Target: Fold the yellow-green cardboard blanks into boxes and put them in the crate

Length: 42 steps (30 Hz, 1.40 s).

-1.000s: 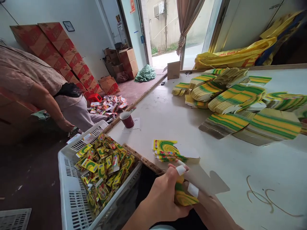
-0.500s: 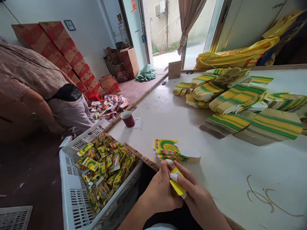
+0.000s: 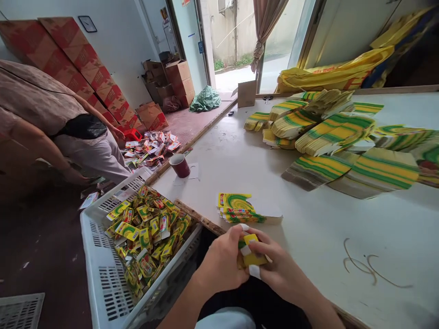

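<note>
Between my two hands, just off the table's near edge, is a small yellow-and-green carton (image 3: 255, 259) with a white flap. My left hand (image 3: 222, 258) is closed around its left side, and part of the carton is hidden there. From the right, the fingers of my right hand (image 3: 279, 267) press on it; white wraps cover some fingertips. Just beyond my hands a short stack of flat printed cartons (image 3: 236, 205) lies on the white table (image 3: 212, 160). To the left, a white plastic basket (image 3: 92, 269) holds many small yellow cartons (image 3: 144, 233).
Bundles of flat cartons (image 3: 332, 132) are heaped at the back right. A maroon mug (image 3: 181, 168) stands near the table's left edge. Loose brown bands (image 3: 363, 267) lie at right. Another person (image 3: 44, 100) bends at left beside a pile of packets (image 3: 151, 148) on the floor.
My right fingers have shifted on the carton, and it has turned so another face and flap show. The view has tilted slightly. The other person's far hand now shows near the red stool.
</note>
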Tool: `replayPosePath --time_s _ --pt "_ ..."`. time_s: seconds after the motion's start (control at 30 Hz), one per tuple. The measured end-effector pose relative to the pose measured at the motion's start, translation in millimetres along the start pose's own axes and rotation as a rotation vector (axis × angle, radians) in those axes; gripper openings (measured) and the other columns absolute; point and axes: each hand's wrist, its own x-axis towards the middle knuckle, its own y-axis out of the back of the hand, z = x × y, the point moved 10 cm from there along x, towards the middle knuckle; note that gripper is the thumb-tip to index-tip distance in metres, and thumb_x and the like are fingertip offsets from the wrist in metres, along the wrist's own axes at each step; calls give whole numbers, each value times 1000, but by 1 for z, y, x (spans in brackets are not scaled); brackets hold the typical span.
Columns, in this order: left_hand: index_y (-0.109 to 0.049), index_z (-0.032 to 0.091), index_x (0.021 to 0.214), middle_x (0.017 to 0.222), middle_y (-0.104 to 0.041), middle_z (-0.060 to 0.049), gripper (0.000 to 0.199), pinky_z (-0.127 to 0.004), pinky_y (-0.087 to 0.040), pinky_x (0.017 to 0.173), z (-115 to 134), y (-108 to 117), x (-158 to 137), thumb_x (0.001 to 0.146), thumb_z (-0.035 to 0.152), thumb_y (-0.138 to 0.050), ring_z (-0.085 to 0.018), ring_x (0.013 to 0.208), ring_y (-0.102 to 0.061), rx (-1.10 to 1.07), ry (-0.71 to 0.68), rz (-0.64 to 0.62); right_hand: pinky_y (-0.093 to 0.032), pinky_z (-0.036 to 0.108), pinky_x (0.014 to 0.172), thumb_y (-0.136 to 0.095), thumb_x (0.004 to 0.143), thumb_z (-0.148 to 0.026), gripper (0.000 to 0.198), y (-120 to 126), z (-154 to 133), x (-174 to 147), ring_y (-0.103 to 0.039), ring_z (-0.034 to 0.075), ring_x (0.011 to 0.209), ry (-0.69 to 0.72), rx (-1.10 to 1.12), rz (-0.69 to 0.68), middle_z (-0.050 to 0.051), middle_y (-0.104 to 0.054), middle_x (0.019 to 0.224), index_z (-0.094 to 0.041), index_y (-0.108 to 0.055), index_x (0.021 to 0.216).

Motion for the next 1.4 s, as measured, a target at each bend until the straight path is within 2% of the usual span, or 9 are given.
replayPosePath --time_s 0.17,0.33,0.47,0.63,0.7,0.93,1.1,1.3,1.4 --pt "-36 25 126 122 -66 -8 69 -45 -50 97 -12 29 -6 69 22 -74 -29 114 -64 -62 87 47 -48 44 108 -69 86 -32 65 -11 11 13 -49 28 137 22 317 64 12 -44 154 -30 -41 145" --pt "-33 26 128 124 -67 -7 69 -46 -48 101 -15 48 -10 72 25 -72 -28 113 -65 -1 120 170 -47 44 109 -59 92 -25 33 -8 -12 28 -53 26 132 175 158 88 10 -57 138 -27 -58 125" --pt "-39 25 127 122 -66 -8 63 -46 -49 102 -29 58 -13 72 27 -70 -27 114 -64 -2 154 203 -54 40 100 -62 88 -24 43 -3 -19 37 -62 24 119 229 -32 149 11 -60 131 -25 -53 129" --pt "-41 11 128 134 -53 -24 74 -58 -36 113 -67 143 -48 66 36 -72 -41 131 -49 247 357 767 -54 48 92 -56 87 -23 34 45 8 51 -64 30 106 61 -487 510 13 -67 115 -20 -57 120" --pt "-41 9 130 139 -48 -26 79 -58 -31 116 -73 158 -60 65 40 -73 -42 137 -42 260 370 893 -51 54 90 -52 83 -14 30 53 15 58 -62 33 103 27 -558 545 15 -68 108 -19 -61 111" --pt "-46 18 130 133 -61 -17 67 -53 -36 113 -69 85 -31 72 38 -74 -33 130 -53 -218 258 552 -49 50 81 -52 74 -15 29 56 15 58 -62 32 85 31 -642 586 12 -67 88 -20 -59 102" --pt "-46 19 132 136 -57 -20 86 -51 -40 108 -59 50 -18 63 50 -86 -36 129 -52 -633 176 515 -50 36 62 -54 77 -26 28 59 9 38 -66 25 71 -17 -434 665 4 -65 82 -25 -48 104" --pt "-65 20 98 94 -66 -7 60 -39 -50 91 -24 41 -6 68 72 -73 -26 98 -63 -1331 -63 575 -54 28 65 -66 83 -36 33 -25 -6 27 -63 16 70 12 253 265 -3 -58 78 -28 -50 111" --pt "-57 21 75 67 -50 3 56 -27 -50 70 -31 49 -9 66 73 -74 -13 64 -52 -1415 -18 760 -54 26 70 -69 84 -40 38 -52 -8 20 -62 16 77 5 353 193 -2 -62 87 -29 -52 117"
